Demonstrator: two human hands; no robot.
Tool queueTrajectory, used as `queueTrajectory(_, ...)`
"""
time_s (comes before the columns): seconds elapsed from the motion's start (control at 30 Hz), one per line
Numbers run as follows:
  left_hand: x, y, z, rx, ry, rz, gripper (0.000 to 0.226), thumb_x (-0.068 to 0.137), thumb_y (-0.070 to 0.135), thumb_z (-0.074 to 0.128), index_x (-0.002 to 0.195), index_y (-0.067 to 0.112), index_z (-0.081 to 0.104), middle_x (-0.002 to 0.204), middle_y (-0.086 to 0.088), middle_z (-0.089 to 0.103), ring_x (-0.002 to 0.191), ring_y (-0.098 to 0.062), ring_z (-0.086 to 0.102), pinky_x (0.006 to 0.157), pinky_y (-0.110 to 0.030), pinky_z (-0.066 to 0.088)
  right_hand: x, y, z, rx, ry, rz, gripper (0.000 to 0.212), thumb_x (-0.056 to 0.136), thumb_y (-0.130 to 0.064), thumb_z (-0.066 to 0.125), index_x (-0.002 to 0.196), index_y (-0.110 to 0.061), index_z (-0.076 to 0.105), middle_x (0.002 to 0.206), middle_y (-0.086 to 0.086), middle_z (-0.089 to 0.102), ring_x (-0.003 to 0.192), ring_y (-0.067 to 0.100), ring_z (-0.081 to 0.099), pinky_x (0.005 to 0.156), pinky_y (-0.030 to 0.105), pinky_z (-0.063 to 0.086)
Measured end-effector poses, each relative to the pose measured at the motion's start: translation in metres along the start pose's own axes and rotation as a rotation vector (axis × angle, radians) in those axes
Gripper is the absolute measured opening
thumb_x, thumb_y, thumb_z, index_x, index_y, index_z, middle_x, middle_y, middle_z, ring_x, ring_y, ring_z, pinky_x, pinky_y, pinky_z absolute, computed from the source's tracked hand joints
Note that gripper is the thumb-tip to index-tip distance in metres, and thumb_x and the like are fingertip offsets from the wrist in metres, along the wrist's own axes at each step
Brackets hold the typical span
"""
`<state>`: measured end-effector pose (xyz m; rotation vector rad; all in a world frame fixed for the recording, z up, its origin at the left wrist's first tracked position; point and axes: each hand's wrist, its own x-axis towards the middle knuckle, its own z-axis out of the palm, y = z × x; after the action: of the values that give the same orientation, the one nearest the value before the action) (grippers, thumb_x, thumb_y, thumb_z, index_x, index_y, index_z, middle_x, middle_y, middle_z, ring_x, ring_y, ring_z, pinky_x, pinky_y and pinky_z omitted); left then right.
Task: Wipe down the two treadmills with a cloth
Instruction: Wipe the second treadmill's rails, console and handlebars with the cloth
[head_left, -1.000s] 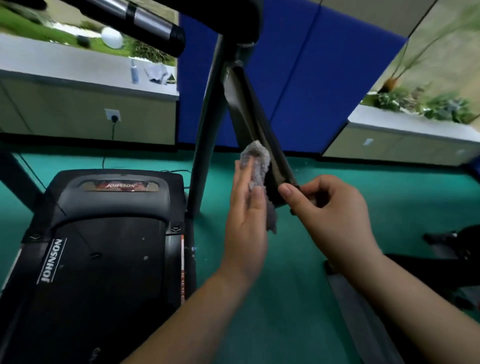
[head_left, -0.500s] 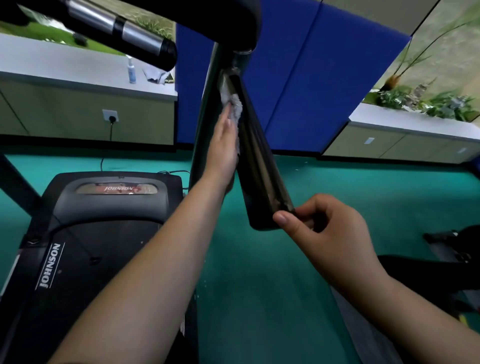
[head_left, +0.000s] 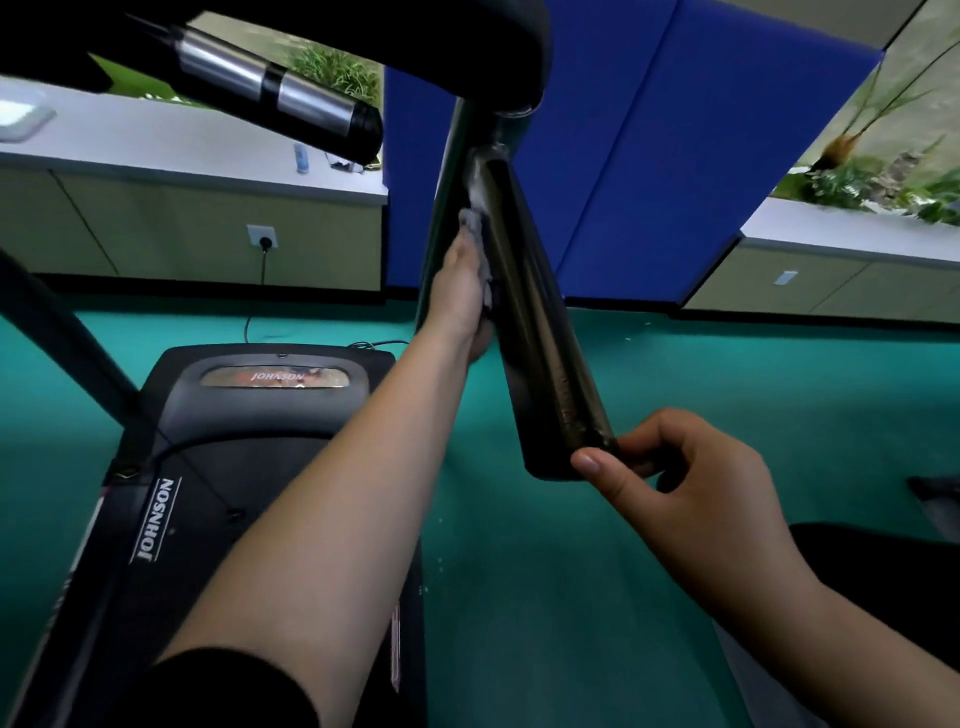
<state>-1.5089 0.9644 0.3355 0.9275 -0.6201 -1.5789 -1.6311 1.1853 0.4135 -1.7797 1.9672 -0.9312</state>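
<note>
The left hand (head_left: 462, 280) has stayed high on the bar (head_left: 530, 312) since a moment ago, pressing the cloth (head_left: 474, 224) at 12 o'clock. The treadmill (head_left: 218, 467) sits at 8 o'clock. The right hand (head_left: 691, 488) pinches the bar's end at 4 o'clock.

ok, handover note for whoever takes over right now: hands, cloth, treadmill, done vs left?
Left hand: presses the grey cloth against the upper part of the black side handrail, near its joint with the console.
Right hand: pinches the handrail's free lower end, steadying it.
Treadmill deck sits below left, untouched at this moment.
Done: cannot tell which parts are already clean.
Left: probably the rest of this treadmill; no second treadmill can be made out.
</note>
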Motion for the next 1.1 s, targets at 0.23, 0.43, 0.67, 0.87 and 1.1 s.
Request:
queueTrajectory(0.23,-0.099,-0.020,0.000,0.044,0.078,-0.011,0.040,0.105,0.028,0.033,0.136,0.007,0.048,0.118,-0.015,0.064,0.100,-0.022,0.064,0.094,-0.037,0.052,-0.002,0.004,0.003,0.063,0.017,-0.040,0.039,0.064,-0.056,0.071,0.065,-0.018,0.058,0.054,-0.011,0.059,0.062,-0.007,0.058,0.053,0.007,0.040)
queueTrajectory(0.43,-0.175,-0.028,-0.008,0.184,0.068,0.047,0.050,0.094,0.036,0.045,0.137,0.013,0.048,0.134,-0.012,0.057,0.124,-0.025,0.054,0.110,-0.049,0.038,-0.005,0.018,0.001,0.157,-0.056,-0.082,0.022,0.076,-0.038,0.073,0.074,-0.020,0.061,0.064,-0.010,0.062,0.065,-0.003,0.059,0.057,0.008,0.042)
queueTrajectory(0.67,-0.265,-0.001,0.021,0.830,0.173,0.538,0.036,0.100,0.023,0.043,0.133,0.038,0.046,0.130,0.020,0.045,0.115,0.021,0.039,0.094,0.001,0.027,-0.033,0.042,-0.019,0.698,-0.180,0.067,0.013,0.096,-0.009,0.051,0.088,-0.013,0.061,0.076,0.005,0.068,0.055,0.011,0.063,0.048,0.016,0.046)
queueTrajectory(0.87,-0.294,-0.032,0.075,1.120,0.052,0.590,0.045,0.091,0.030,0.045,0.136,0.034,0.048,0.124,0.001,0.035,0.115,0.003,0.040,0.102,-0.006,0.026,-0.047,0.050,-0.035,1.329,-0.438,0.371,0.042,0.100,-0.042,0.032,0.117,-0.014,0.060,0.109,0.013,0.070,0.092,0.019,0.070,0.071,0.032,0.055)
queueTrajectory(1.1,-0.301,-0.022,0.084,1.222,0.181,0.725,0.037,0.090,0.028,0.044,0.122,0.023,0.062,0.117,0.005,0.055,0.113,-0.005,0.049,0.104,-0.020,0.035,-0.050,0.070,-0.046,1.658,-0.447,0.613,0.060,0.098,-0.055,0.024,0.119,-0.010,0.058,0.111,0.015,0.070,0.098,0.029,0.070,0.074,0.046,0.059)
